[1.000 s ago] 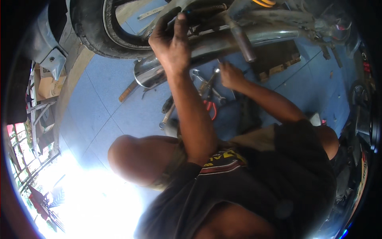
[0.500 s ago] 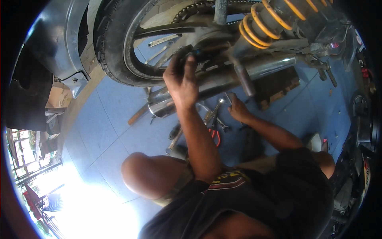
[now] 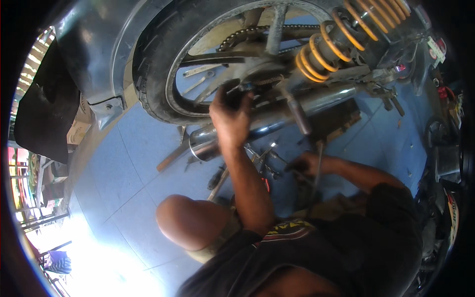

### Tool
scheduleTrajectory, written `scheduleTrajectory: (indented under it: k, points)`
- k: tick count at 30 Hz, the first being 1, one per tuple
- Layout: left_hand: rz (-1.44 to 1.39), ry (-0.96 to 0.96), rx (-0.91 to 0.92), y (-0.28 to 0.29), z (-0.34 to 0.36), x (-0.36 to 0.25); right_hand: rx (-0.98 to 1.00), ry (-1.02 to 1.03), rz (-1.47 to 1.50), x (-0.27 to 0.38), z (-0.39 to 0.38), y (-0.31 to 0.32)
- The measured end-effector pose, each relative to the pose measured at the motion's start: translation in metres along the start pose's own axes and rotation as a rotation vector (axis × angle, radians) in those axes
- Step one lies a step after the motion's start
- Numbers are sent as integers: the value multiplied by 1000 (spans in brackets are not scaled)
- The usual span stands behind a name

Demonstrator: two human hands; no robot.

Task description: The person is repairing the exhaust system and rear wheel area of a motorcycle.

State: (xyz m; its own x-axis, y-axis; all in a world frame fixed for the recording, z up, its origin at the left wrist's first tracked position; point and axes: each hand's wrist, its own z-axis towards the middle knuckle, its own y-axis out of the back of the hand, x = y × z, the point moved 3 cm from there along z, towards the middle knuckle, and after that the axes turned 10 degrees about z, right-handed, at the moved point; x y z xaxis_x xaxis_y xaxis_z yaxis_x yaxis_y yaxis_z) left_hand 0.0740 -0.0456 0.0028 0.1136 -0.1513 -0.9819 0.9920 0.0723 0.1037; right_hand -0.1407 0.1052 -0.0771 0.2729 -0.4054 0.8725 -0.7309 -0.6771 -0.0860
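Observation:
My left hand (image 3: pixel 230 119) reaches up to the hub of a motorcycle's rear wheel (image 3: pixel 157 94). Its fingers close round a small bluish part (image 3: pixel 246 86) by a rod with a coil spring (image 3: pixel 269 80). The chrome muffler (image 3: pixel 257 126) runs just past that wrist. Lower right, my right hand (image 3: pixel 308 162) is blurred, its fingers curled in above the floor. A long thin grey bar (image 3: pixel 318 171) crosses in front of it; whether the fingers grip the bar is unclear. Several wrenches (image 3: pixel 269 161) lie left of this hand, with red-handled pliers (image 3: pixel 265 185) partly hidden by my left forearm.
An orange-coiled shock absorber (image 3: pixel 316 59) rises at the upper right. The drive chain (image 3: pixel 257 33) shows behind the spokes. A wooden-handled tool (image 3: pixel 170 157) lies on the blue tiles (image 3: pixel 116 163) under the muffler. A silver-grey body panel (image 3: pixel 94 44) stands at upper left.
My right hand has drawn back toward me from beneath the muffler, and the grey bar now shows across it. My left hand stays at the hub part. The whole view has shifted slightly.

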Motion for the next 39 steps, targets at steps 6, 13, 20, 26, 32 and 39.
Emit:
scheduleTrajectory:
  k: [6, 13, 20, 26, 32, 39]
  points:
    - [-44, -17, 8, 2, 0, -2, -168, 46, -745, -8, -12, -1]
    - [226, -94, 53, 15, 6, -12, -97, -278, -1271, -10, 27, 15]
    - [222, -152, 96, 10, 13, -9, -373, -13, -1414, -134, 87, 94]
    - [698, -255, 386, 39, 42, -36, -404, 40, -1329, -103, 125, 63]
    - [953, -849, 403, 29, 56, -42, -328, 857, -997, -15, 197, -75]
    - [1044, -721, 718, 91, 16, -62, 21, 748, -1237, -76, 298, -183]
